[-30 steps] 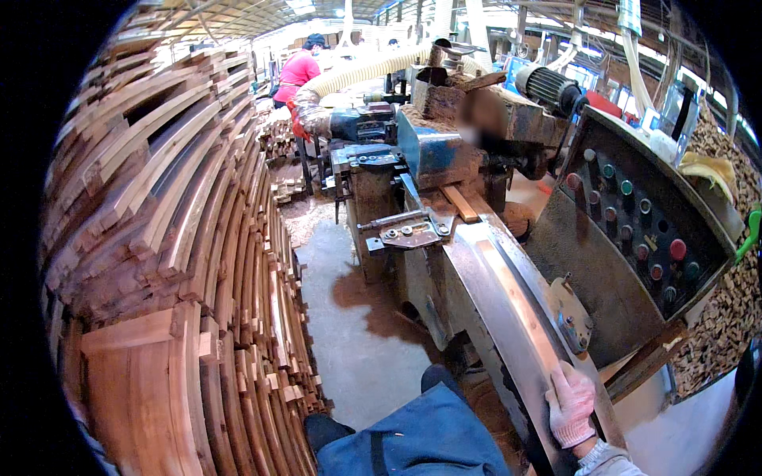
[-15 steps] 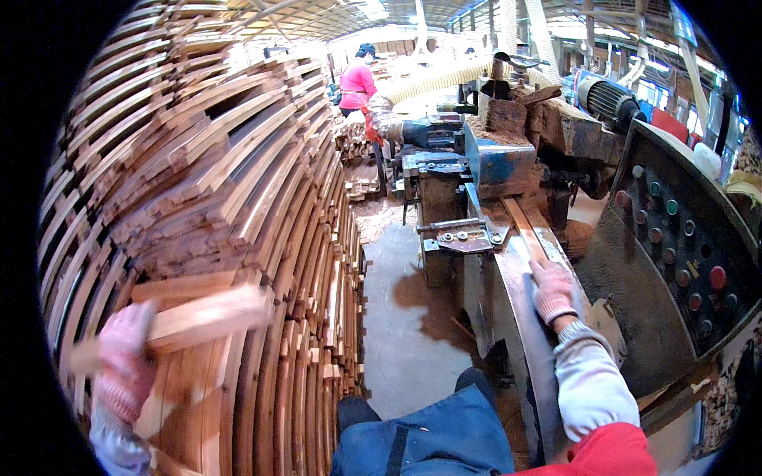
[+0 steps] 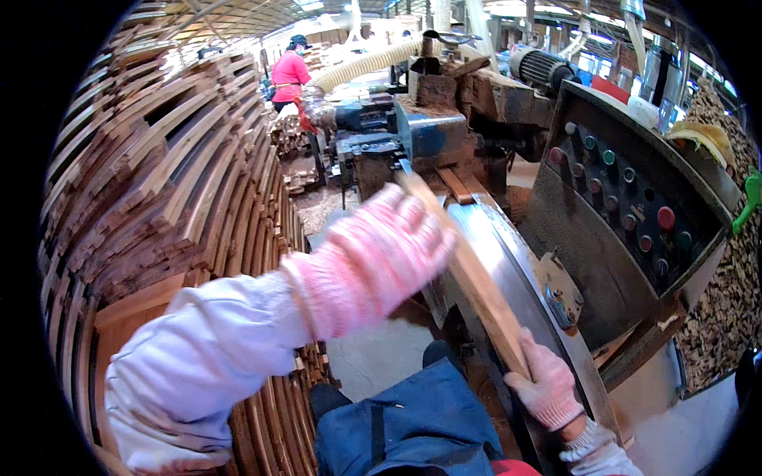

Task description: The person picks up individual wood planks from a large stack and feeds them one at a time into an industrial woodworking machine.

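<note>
A pale wooden strip (image 3: 484,293) slants over the machine's metal bed (image 3: 508,254), its far end toward the cutter housing. My right hand (image 3: 548,381), in a pink-and-white knit glove, is closed around the strip's near end. Across the strip's farther part reaches my left hand (image 3: 389,250), gloved the same way and slightly blurred. Its fingers curl at the strip's edge, and their tips are partly hidden. A second wooden strip (image 3: 455,186) lies in the feed channel, running under the blue-and-rust housing (image 3: 432,131).
Stacked wooden strips (image 3: 182,159) rise high on the left. A tilted control panel (image 3: 627,190) with buttons stands at right, with a heap of wood pieces (image 3: 714,317) beyond it. A person in a pink top (image 3: 290,75) stands farther back, near a ribbed hose (image 3: 365,63).
My left hand has swung from the stack on the left across to the machine, bringing a wooden strip. My right hand has drawn back nearer and now grips that strip's near end. The view has turned right.
</note>
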Tool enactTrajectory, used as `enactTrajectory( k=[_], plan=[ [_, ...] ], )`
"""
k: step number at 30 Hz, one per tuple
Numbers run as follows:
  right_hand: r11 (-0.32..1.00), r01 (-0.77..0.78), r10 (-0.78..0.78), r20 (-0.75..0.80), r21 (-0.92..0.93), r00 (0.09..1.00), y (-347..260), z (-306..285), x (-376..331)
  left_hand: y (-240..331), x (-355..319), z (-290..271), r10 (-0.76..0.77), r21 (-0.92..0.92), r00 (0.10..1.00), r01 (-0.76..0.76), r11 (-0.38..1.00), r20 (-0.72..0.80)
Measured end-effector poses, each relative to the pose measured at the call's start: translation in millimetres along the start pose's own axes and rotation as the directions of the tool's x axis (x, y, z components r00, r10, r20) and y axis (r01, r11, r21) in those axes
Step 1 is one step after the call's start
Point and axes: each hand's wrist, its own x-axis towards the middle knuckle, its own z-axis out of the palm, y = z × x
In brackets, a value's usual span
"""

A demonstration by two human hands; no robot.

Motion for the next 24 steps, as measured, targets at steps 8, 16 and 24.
enactTrajectory(
  k=[8,16,24],
  plan=[
    [0.904,-0.211,0.109,-0.277,-0.371,0.955,59,49,11,-87,-168,-63,-0.499,0.167,0.745,0.479,0.862,0.443],
    [0.998,-0.001,-0.028,-0.523,-0.055,0.852,69,117,274,-69,-622,-305,-0.860,0.893,-0.246,0.186,0.411,0.447],
    [0.936,-0.194,0.062,-0.404,-0.294,0.913,83,131,258,71,-643,-360,-0.715,0.775,-0.299,0.279,0.568,0.632]
  ],
)
